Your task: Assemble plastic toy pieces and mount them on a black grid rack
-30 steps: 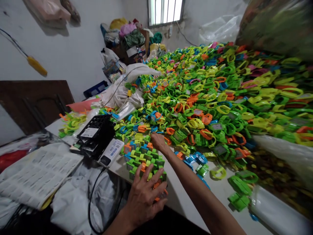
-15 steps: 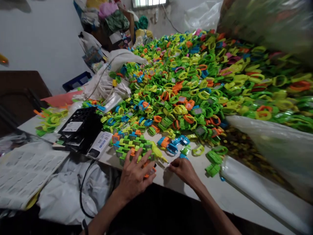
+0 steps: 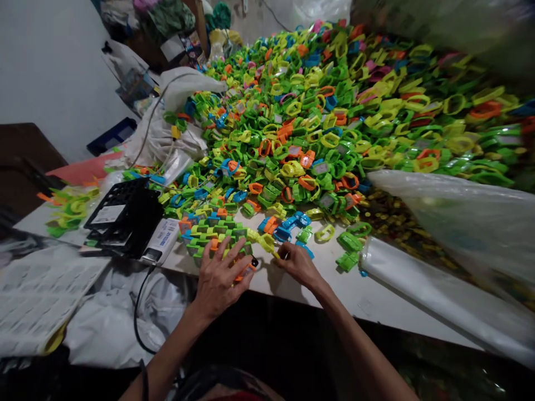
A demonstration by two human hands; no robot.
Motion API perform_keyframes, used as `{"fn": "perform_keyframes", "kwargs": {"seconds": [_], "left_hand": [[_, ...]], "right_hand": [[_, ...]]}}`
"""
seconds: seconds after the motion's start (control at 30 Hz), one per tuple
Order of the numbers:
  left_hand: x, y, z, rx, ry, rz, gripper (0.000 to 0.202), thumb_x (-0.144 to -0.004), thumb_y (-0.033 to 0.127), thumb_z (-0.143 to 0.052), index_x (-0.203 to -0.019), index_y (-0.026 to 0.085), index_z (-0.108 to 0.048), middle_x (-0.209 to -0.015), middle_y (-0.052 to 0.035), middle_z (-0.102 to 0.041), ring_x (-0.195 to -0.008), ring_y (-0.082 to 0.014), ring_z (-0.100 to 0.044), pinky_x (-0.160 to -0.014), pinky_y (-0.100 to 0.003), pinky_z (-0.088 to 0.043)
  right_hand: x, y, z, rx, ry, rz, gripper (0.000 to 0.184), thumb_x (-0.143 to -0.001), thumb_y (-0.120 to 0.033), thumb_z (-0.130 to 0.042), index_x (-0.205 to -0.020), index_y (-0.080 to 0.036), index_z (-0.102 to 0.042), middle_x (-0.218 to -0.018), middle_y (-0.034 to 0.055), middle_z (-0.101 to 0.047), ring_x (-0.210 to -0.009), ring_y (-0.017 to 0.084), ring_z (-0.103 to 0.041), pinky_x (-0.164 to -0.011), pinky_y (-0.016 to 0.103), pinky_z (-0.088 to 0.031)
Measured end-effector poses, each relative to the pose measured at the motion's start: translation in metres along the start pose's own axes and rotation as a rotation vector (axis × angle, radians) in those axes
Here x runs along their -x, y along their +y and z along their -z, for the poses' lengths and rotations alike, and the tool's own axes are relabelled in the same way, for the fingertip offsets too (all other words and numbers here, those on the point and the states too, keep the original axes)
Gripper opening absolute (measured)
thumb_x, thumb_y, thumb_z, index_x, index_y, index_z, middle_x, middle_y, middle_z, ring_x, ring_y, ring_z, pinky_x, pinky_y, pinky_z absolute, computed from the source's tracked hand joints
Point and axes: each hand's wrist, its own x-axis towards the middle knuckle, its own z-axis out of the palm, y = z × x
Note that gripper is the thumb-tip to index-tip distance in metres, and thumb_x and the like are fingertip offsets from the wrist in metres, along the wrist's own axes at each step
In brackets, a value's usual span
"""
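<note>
Head view: right hand (image 3: 300, 265) pinches one yellow strap (image 3: 266, 243) beside one colourful stack (image 3: 215, 229).

Glossy plastic bands (image 3: 266, 243), smooth tabletop (image 3: 376, 303)

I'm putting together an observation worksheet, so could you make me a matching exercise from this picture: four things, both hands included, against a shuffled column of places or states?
Things
1. Left hand
2. Right hand
3. Black trays
4. Printed sheet

Places or states
A. Fingertips closed on the end of a yellow strip
B. At the far left of the picture, nearer the wearer than the trays
C. Fingers spread over a cluster of mostly green pieces
D. Stacked, with a white label showing on top

Right pairs: 1-C, 2-A, 3-D, 4-B
</note>
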Motion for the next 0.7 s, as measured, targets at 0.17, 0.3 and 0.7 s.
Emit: {"fn": "perform_keyframes", "kwargs": {"seconds": [0.17, 0.3, 0.7], "left_hand": [[-0.001, 0.001, -0.001, 0.005, 0.03, 0.006, 0.017, -0.082, 0.027, -0.059, -0.098, 0.027, -0.066, -0.126, -0.0024, -0.058, -0.121, -0.0274, -0.048, -0.105, -0.052, -0.029], [-0.001, 0.0, -0.001, 0.005, 0.01, 0.004, 0.019, -0.083, 0.029, -0.059, -0.101, 0.027, -0.065, -0.127, -0.003, -0.058, -0.122, -0.0277, -0.048, -0.105, -0.052, -0.029], [-0.002, -0.001, -0.001, 0.01, -0.032, 0.024, 0.027, -0.083, 0.032, -0.059, -0.109, 0.027, -0.062, -0.128, -0.0041, -0.057, -0.126, -0.0261, -0.044, -0.109, -0.05, -0.023]], "right_hand": [[0.0, -0.002, -0.012, -0.623, -0.119, -0.046, 0.019, -0.06, -0.03, -0.066, -0.065, -0.015, -0.057, -0.054, -0.0035, -0.052, -0.05, 0.009, -0.044, -0.048, 0.021, -0.034], [-0.008, -0.011, -0.03, -0.798, -0.124, -0.063, 0.018, -0.054, -0.027, -0.067, -0.062, -0.015, -0.057, -0.054, -0.0029, -0.054, -0.05, 0.01, -0.047, -0.049, 0.021, -0.038], [-0.012, -0.009, -0.045, -0.473, -0.039, 0.203, 0.005, -0.066, -0.019, -0.057, -0.067, -0.014, -0.058, -0.066, 0.0009, -0.061, -0.059, 0.013, -0.053, -0.053, 0.021, -0.04]]}}
